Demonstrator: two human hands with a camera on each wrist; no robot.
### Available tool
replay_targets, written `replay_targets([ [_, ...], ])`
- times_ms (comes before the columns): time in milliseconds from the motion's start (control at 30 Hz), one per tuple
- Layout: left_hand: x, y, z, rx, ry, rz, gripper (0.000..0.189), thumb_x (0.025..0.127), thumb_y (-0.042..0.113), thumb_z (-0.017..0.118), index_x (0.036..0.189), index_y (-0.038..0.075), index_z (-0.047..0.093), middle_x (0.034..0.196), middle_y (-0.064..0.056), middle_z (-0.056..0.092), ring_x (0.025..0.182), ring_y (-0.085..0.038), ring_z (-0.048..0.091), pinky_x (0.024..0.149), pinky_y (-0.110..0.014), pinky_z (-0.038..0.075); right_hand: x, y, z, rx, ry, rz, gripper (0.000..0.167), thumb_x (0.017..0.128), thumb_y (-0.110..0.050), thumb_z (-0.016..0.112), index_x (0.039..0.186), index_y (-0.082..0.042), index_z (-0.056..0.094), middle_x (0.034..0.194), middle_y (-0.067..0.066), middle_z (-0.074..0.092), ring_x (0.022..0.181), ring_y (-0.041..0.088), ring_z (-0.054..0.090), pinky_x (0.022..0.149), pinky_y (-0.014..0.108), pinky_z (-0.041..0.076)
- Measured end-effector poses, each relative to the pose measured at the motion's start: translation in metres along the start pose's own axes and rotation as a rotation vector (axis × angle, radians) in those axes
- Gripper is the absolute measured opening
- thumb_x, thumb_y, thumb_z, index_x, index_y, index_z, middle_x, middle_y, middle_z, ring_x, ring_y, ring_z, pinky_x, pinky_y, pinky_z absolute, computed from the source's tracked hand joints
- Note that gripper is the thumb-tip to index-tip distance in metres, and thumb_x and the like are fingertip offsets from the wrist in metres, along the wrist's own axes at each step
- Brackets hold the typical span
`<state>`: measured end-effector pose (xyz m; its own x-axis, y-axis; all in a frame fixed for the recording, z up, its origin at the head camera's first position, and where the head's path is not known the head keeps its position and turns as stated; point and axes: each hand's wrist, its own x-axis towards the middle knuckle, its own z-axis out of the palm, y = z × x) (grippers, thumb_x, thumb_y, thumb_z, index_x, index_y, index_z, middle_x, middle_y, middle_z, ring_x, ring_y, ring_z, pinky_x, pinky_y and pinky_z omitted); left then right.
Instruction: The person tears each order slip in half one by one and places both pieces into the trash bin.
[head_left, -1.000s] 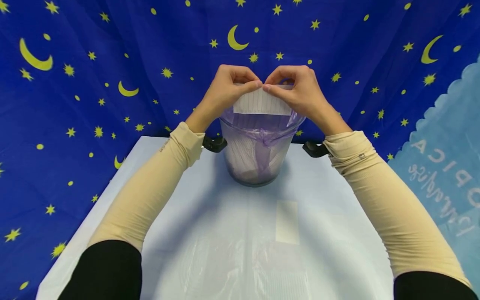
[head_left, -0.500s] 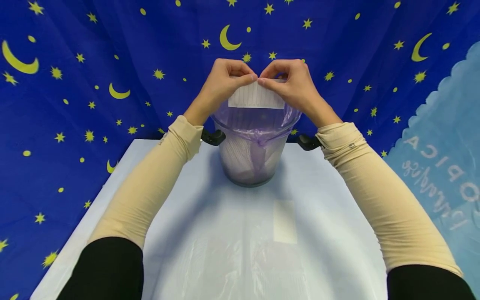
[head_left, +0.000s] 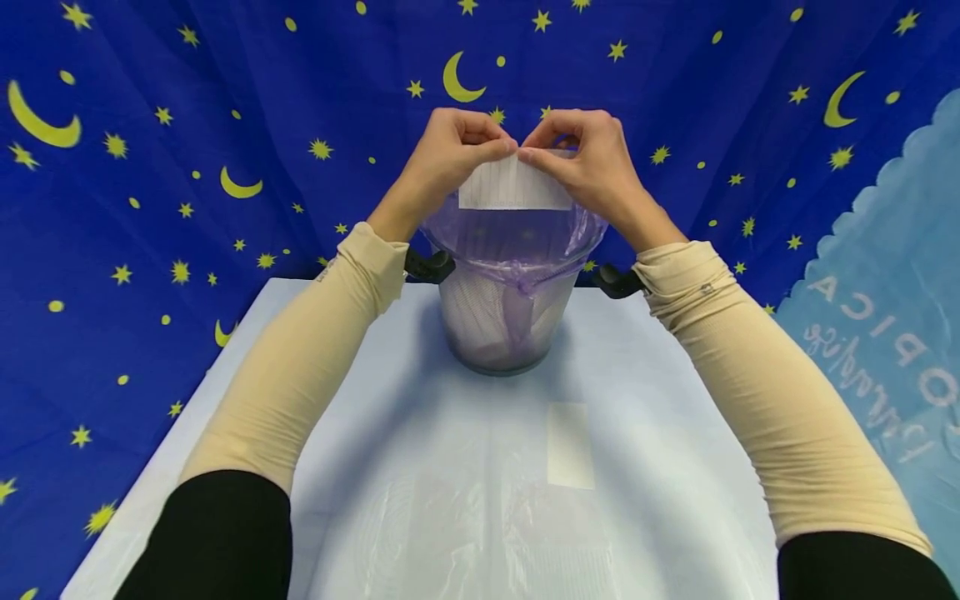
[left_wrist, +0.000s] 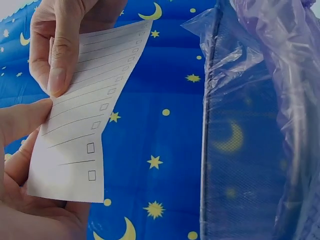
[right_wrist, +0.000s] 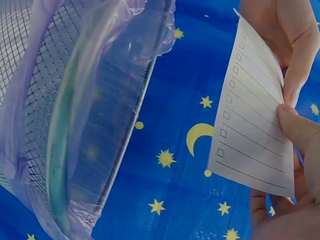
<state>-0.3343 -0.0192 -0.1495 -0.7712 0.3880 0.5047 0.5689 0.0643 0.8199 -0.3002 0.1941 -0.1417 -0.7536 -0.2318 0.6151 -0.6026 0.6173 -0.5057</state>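
Observation:
In the head view both hands hold a white lined checklist sheet (head_left: 513, 185) by its upper edge, above the wastebasket. The left hand (head_left: 450, 157) pinches it between thumb and fingers just left of the middle. Close beside it, the right hand (head_left: 592, 160) pinches the same edge, the thumb tips nearly meeting. In the left wrist view the sheet (left_wrist: 90, 105) bends lightly, with small boxes along one side. Beneath stands a mesh wastebasket (head_left: 474, 312) lined with a translucent purple bag (head_left: 495, 237), which is knotted at the front under the rim.
The wastebasket stands near the far edge of a white-covered table (head_left: 420, 433). A pale rectangular slip (head_left: 570, 446) lies on the table nearer the person. Behind hangs a blue curtain (head_left: 300, 83) with yellow moons and stars; a light blue cloth (head_left: 892, 275) hangs at right.
Both hands have risen slightly with the sheet, so it sits a little higher over the basket. Their pinch stays at mid-edge. The head view has shifted slightly.

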Motion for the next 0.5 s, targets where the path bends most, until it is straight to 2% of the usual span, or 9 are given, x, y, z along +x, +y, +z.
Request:
replay_targets([
  [267, 0.000, -0.013, 0.007, 0.019, 0.005, -0.064, 0.013, 0.096, 0.008, 0.075, 0.091, -0.003, 0.078, 0.072, 0.002, 0.071, 0.063, -0.011, 0.059, 0.059, -0.024, 0.049, -0.008, -0.003, -0.002, -0.002, 0.035, -0.042, 0.022, 0.096, -0.030, 0.080, 0.097, -0.008, 0.083, 0.095, 0.004, 0.077, 0.090, 0.005, 0.063, 0.082, 0.020, 0.052],
  [500, -0.002, -0.023, 0.007, 0.058, 0.004, -0.103, 0.014, 0.095, 0.010, 0.076, 0.091, -0.003, 0.079, 0.069, 0.004, 0.068, 0.061, -0.010, 0.052, 0.055, -0.024, 0.042, -0.015, -0.014, -0.007, 0.026, 0.045, -0.101, 0.019, 0.096, -0.024, 0.080, 0.098, -0.005, 0.082, 0.094, 0.008, 0.077, 0.085, 0.005, 0.064, 0.079, 0.019, 0.052],
])
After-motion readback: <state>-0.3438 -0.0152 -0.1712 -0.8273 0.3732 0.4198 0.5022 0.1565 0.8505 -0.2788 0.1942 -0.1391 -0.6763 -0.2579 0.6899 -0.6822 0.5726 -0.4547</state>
